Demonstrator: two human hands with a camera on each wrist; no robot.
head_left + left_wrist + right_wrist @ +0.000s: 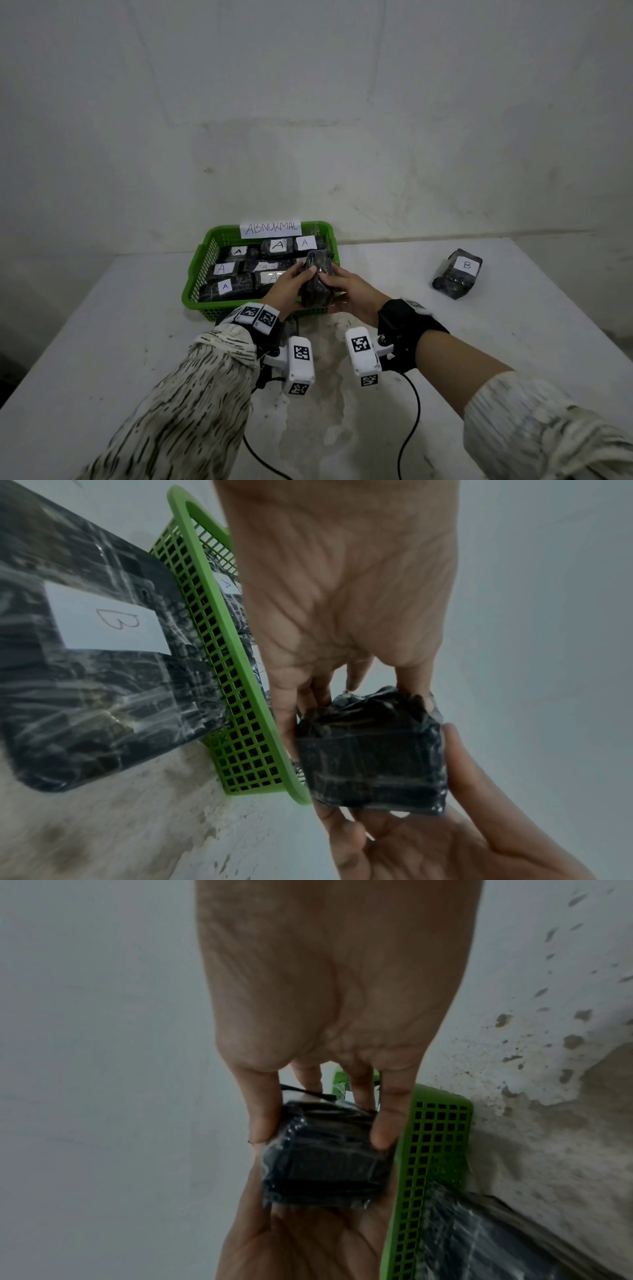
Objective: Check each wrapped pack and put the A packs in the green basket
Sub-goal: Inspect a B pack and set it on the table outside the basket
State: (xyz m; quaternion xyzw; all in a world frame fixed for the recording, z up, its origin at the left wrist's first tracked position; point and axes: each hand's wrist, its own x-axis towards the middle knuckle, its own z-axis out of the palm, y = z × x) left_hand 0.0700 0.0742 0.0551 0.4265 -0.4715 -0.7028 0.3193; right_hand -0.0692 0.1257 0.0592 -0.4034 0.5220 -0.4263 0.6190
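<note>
Black plastic wrap covers the pack [317, 279] held upright over the near right corner of the green basket [205, 255], no label showing on it. Left hand [291, 286] and right hand [352, 294] grip it from either side, fingers curled round the wrap. Inside the basket lie several packs marked A [277, 246], under a paper sign reading ABNORMAL [270, 229]. One pack marked B [457, 273] sits on the white table [102, 342], well apart to the right; another B pack [103, 653] lies against the basket's near wall
</note>
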